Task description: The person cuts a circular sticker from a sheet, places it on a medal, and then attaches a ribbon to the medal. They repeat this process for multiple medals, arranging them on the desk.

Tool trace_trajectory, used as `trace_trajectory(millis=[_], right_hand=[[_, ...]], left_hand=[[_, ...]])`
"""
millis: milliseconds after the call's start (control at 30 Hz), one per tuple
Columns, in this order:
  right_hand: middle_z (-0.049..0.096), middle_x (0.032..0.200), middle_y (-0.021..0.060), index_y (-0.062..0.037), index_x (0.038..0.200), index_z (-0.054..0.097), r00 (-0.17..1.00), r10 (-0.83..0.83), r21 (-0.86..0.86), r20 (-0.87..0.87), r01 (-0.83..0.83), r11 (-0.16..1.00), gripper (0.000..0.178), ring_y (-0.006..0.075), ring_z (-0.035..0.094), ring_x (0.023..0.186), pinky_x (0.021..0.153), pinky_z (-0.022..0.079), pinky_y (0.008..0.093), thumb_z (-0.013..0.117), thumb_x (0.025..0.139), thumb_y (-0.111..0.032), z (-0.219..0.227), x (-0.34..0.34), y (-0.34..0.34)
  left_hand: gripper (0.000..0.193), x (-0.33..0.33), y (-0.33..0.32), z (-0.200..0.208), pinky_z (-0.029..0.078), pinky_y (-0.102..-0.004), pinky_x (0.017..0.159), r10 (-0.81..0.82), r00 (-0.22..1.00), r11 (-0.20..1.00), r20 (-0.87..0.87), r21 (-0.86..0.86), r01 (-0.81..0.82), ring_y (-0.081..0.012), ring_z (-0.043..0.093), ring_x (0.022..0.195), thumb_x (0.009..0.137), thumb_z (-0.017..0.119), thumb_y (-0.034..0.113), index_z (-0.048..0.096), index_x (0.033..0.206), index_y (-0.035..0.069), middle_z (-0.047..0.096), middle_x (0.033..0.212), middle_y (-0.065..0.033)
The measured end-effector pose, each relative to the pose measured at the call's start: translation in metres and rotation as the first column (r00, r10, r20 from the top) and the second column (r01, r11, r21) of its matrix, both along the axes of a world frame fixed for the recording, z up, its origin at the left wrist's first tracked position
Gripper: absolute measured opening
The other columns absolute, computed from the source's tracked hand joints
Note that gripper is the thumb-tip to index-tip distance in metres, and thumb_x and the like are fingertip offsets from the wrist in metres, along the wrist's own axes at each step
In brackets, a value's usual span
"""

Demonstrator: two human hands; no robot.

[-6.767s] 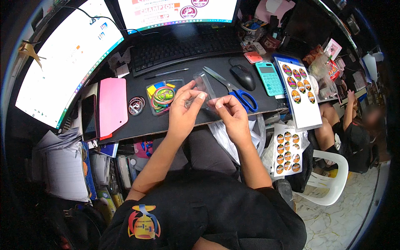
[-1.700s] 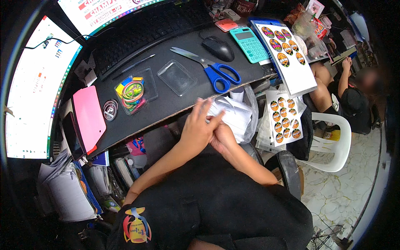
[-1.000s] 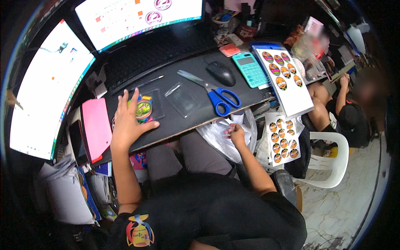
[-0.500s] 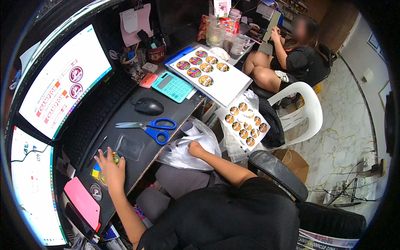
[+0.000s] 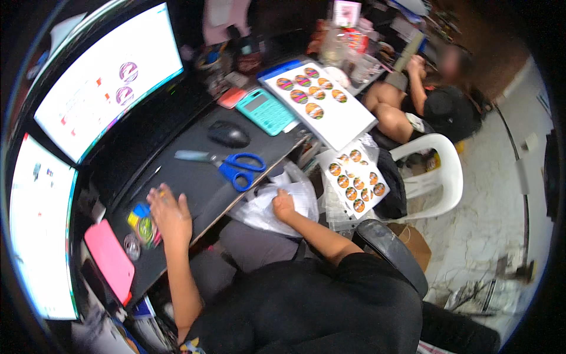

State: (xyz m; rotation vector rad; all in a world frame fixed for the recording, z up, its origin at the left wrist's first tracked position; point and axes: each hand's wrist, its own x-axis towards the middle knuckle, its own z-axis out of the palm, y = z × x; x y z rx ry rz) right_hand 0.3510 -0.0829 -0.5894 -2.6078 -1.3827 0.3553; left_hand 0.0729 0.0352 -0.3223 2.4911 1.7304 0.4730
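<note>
My left hand [image 5: 171,218] lies over the desk with its fingers stretched out, blurred by motion. Beside it sits a small pile of round colourful stickers [image 5: 145,229] with blue and yellow bits. Over a clear plastic bag [image 5: 259,211] of white paper scraps, at the desk's front edge, my right hand [image 5: 284,206] is closed; what it holds, if anything, is hidden. Blue-handled scissors [image 5: 231,169] rest on the desk between the two hands, blades pointing left. A round dark sticker [image 5: 132,246] lies nearer me.
Beyond the scissors are a black mouse [image 5: 229,134] and a teal calculator [image 5: 269,112]. Sticker sheets [image 5: 336,112] lie at the right, with another sheet [image 5: 354,182] below. A pink board [image 5: 109,259] is at the left. A person [image 5: 448,109] sits past a white chair [image 5: 445,177].
My left hand has shifted right, off the round stickers, and now covers the spot where a clear square plastic piece lay. My right hand stays closed over the bag. The whole view has swung.
</note>
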Motion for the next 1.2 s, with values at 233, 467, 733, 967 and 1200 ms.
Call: trace_trajectory(millis=[233, 467, 733, 967, 1200], right_hand=[[0.065, 0.084, 0.0191, -0.0054, 0.089, 0.059, 0.981, 0.173, 0.038, 0.084, -0.177, 0.983, 0.019, 0.0393, 0.064, 0.08, 0.068, 0.051, 0.05, 0.058, 0.071, -0.007, 0.02, 0.01, -0.014], [0.066, 0.093, 0.0204, -0.0051, 0.086, 0.063, 0.981, 0.19, -0.031, -0.041, -0.191, 0.981, 0.015, 0.0374, 0.063, 0.089, 0.079, 0.051, 0.045, 0.059, 0.072, -0.005, 0.05, 0.02, -0.021], [0.056, 0.05, 0.0091, -0.0011, 0.065, 0.06, 0.818, 0.315, 0.102, -0.481, -0.304, 0.947, 0.035, 0.0109, 0.052, 0.038, 0.038, 0.041, 0.0295, 0.067, 0.086, -0.028, 0.227, -0.046, -0.007], [0.058, 0.099, 0.0183, -0.003, 0.109, 0.06, 0.81, 0.578, 0.537, -0.101, -0.445, 0.717, 0.033, 0.0311, 0.061, 0.07, 0.066, 0.051, 0.0405, 0.068, 0.082, -0.021, 0.305, -0.126, 0.041], [0.049, 0.118, 0.0286, -0.0138, 0.133, 0.05, 0.716, 0.685, 0.555, -0.137, -0.517, 0.652, 0.053, 0.0446, 0.058, 0.099, 0.082, 0.05, 0.045, 0.066, 0.085, -0.03, 0.305, -0.15, 0.049]], left_hand=[[0.045, -0.025, -0.01, 0.013, 0.036, -0.0471, 0.105, -0.116, 0.987, 0.988, 0.109, 0.114, 0.104, -0.0436, 0.044, 0.126, 0.082, 0.054, 0.011, 0.053, 0.124, -0.006, 0.047, 0.133, -0.0296], [0.046, -0.014, -0.006, 0.019, 0.034, -0.0504, 0.106, -0.079, 0.995, 0.995, 0.055, 0.058, 0.076, -0.0496, 0.036, 0.129, 0.087, 0.058, 0.025, 0.052, 0.133, 0.018, 0.042, 0.137, -0.0292], [0.052, -0.007, -0.011, 0.012, 0.04, -0.0479, 0.101, -0.019, 0.99, 0.997, 0.14, -0.065, 0.028, -0.0433, 0.042, 0.126, 0.08, 0.069, 0.025, 0.051, 0.125, 0.008, 0.044, 0.136, -0.0243], [0.031, -0.023, -0.033, -0.013, 0.047, -0.0399, 0.09, -0.122, 0.957, 0.984, 0.264, 0.158, 0.082, -0.0339, 0.054, 0.114, 0.078, 0.067, 0.01, 0.058, 0.107, 0.004, 0.055, 0.122, -0.0186], [0.028, -0.022, -0.019, -0.027, 0.043, -0.041, 0.093, -0.177, 0.979, 0.944, 0.099, 0.297, 0.141, -0.0296, 0.052, 0.119, 0.085, 0.056, 0.015, 0.058, 0.109, 0.001, 0.055, 0.126, -0.0161]])
